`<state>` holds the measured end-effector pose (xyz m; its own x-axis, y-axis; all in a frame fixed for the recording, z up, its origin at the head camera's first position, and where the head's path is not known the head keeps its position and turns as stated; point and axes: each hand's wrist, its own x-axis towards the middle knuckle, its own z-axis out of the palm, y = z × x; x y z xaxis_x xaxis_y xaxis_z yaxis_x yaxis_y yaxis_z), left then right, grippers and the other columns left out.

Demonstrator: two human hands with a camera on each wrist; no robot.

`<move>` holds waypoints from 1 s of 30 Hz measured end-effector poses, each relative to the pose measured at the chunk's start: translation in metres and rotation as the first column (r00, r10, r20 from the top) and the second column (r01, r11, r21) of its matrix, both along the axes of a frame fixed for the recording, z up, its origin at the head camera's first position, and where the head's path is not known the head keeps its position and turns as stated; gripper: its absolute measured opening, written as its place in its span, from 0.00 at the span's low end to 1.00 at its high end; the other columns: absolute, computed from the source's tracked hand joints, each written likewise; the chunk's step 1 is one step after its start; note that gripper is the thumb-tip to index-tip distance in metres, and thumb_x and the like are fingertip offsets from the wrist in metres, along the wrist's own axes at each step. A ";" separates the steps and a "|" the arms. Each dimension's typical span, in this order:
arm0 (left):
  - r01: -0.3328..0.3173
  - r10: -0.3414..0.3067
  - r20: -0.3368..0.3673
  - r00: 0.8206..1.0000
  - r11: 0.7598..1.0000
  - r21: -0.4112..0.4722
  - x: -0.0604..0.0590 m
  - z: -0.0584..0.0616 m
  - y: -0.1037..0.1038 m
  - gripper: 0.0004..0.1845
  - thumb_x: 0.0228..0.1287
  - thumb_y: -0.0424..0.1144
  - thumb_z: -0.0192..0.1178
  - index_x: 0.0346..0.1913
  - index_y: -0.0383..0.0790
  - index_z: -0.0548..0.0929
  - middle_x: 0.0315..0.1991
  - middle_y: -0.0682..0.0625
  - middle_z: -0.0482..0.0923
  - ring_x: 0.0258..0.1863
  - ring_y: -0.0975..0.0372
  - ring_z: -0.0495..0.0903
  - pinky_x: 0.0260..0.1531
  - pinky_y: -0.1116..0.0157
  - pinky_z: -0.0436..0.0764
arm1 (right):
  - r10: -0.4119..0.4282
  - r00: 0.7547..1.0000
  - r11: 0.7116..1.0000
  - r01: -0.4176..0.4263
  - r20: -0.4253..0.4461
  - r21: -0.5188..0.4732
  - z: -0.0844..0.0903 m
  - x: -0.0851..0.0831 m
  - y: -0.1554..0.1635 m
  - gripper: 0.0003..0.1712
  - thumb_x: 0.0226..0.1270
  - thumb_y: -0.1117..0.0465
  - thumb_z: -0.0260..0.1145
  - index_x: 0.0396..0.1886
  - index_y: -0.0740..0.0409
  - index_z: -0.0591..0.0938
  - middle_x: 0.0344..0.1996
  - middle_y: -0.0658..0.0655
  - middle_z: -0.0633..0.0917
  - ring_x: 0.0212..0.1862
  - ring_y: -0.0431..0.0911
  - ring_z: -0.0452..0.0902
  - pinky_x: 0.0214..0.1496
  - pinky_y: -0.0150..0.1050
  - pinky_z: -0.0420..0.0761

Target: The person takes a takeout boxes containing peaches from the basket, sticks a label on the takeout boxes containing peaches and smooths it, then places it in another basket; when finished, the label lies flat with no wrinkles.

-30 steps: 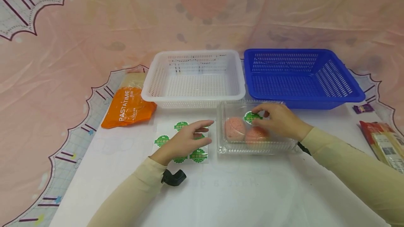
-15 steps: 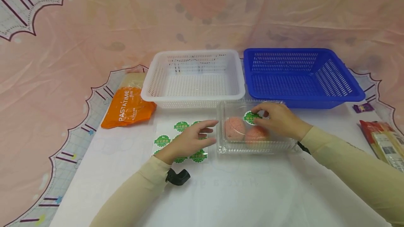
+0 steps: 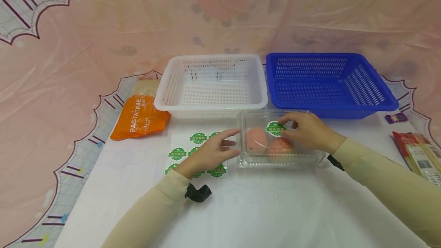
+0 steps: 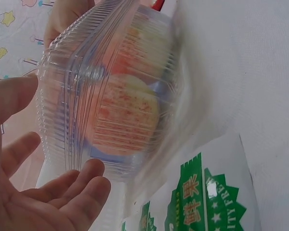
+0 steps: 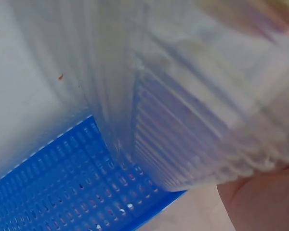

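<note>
Pink cloth hangs behind a white surface [image 3: 262, 217] where a person works with two hands. Close in front of both hands lies a clear box [image 3: 280, 160] with two pinkish round foods [image 3: 256, 139] inside and its lid shut. The right hand [image 3: 308, 131] rests on the lid, its fingers [image 3: 287, 119] bent over a green sticker [image 3: 274, 128], it seems to press it flat onto the plastic; whether they pinch it or only press, I cannot tell. The left hand [image 3: 210, 152] is relaxed and half open, with nothing in it, and its fingertips [image 4: 89, 180] are just beside the left wall of the box, perhaps to keep it from sliding. Under this hand lies a sticker sheet [image 3: 182, 152] with more green stickers, near enough to pick from. Beyond the fingers stand a white basket [image 3: 210, 106] and a blue basket [image 3: 386, 104] side by side. Further left of the left hand lies an orange pasta bag [image 3: 139, 118]; far right of the right hand are a small purple packet [image 3: 396, 118] and other packets [image 3: 418, 156].
</note>
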<state>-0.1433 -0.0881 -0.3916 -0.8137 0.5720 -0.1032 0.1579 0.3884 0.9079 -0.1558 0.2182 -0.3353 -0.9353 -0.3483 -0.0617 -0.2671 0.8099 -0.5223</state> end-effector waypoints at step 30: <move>-0.019 0.018 0.025 1.000 0.999 0.028 0.000 -0.006 0.004 0.36 0.71 0.45 0.63 0.78 0.55 0.61 0.71 0.41 0.65 0.64 0.51 0.73 0.60 0.55 0.76 | -0.092 0.994 0.981 0.080 -0.062 -0.176 -0.003 0.031 0.058 0.26 0.70 0.54 0.69 0.63 0.60 0.79 0.59 0.63 0.78 0.56 0.57 0.73 0.48 0.24 0.71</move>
